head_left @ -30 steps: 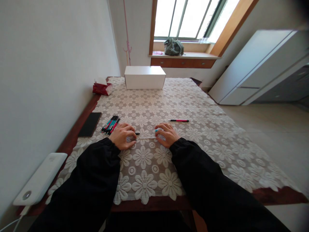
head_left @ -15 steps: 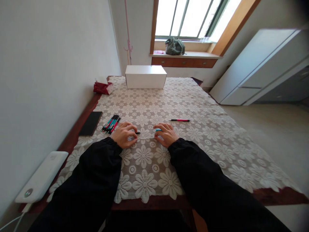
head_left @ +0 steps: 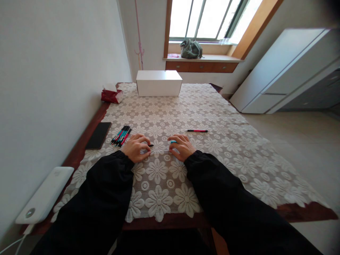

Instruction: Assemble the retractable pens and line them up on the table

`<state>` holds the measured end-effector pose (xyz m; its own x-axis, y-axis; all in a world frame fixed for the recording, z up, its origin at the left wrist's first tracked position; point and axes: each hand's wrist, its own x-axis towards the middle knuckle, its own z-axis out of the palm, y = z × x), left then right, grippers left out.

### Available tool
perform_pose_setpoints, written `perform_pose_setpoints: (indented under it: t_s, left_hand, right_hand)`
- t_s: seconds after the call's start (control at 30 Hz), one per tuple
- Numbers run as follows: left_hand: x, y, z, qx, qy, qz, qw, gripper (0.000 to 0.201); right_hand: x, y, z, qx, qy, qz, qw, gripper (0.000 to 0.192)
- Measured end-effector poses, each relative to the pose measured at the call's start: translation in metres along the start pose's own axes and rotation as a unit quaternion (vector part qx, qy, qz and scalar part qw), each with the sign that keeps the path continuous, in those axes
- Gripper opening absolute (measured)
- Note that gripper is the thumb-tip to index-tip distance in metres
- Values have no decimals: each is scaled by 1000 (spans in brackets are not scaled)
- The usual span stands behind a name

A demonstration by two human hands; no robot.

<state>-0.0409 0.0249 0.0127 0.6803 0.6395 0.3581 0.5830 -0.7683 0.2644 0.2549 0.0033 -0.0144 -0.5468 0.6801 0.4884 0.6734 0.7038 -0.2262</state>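
A thin white string-like strand point(head_left: 160, 151) stretches between my two hands, low over the lace tablecloth. My left hand point(head_left: 136, 148) pinches its left end between thumb and fingers. A small black tip point(head_left: 151, 145) shows just beyond those fingers; what it belongs to is hidden. The strand's right end is pinched by my right hand point(head_left: 182, 147), whose other fingers curl forward. Under these fingers a teal piece point(head_left: 173, 141) peeks out, mostly covered. Beside my left hand lies a bunch of pens point(head_left: 121, 135) in teal, red and black. A single red and black pen point(head_left: 196, 131) lies beyond my right hand.
A dark flat phone-like slab point(head_left: 98, 136) lies at the left edge. Nearer stands a white device point(head_left: 45, 194) with a cable. A red tissue pack point(head_left: 112, 96) and a white box point(head_left: 159, 85) sit farther back on the lace tablecloth point(head_left: 212, 170).
The view has shifted very slightly. Both hands keep nearly the same pose, with the white strand still stretched between them.
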Motion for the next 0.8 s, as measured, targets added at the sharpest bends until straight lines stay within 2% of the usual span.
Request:
perform_pose_setpoints:
  t_s: [0.8]
  left_hand:
    - [0, 2, 2, -2, 2, 3, 1000, 9]
  right_hand:
    - [1, -2, -1, 8, 0, -13, 1000, 6]
